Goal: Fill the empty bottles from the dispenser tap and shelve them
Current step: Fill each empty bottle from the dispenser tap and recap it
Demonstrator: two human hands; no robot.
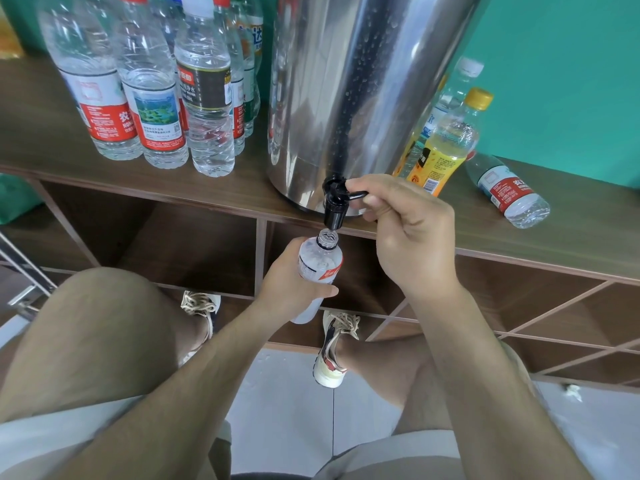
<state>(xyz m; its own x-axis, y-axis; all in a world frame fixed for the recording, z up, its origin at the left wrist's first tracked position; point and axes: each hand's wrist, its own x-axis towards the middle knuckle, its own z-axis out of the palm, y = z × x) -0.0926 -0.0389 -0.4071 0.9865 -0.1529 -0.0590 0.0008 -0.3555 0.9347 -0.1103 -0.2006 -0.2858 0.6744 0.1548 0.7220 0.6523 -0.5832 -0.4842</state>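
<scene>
A steel dispenser (349, 84) stands on the wooden shelf top (45, 133). Its black tap (334, 206) juts over the front edge. My right hand (405, 233) grips the tap's lever with thumb and fingers. My left hand (291, 285) holds an uncapped clear bottle (320, 261) with a red and white label; its open mouth sits right under the spout. Several filled, capped bottles (152, 84) stand on the shelf top left of the dispenser. To its right lean a yellow-labelled bottle (446, 143) and a white-capped one (453, 88); another bottle (509, 192) lies on its side.
Open wooden cubbies (194, 244) sit under the shelf top, with diagonal dividers (554, 313) on the right. A teal wall (561, 71) is behind. My knees and shoes are over a tiled floor (287, 403). A metal frame (24, 275) stands at the left.
</scene>
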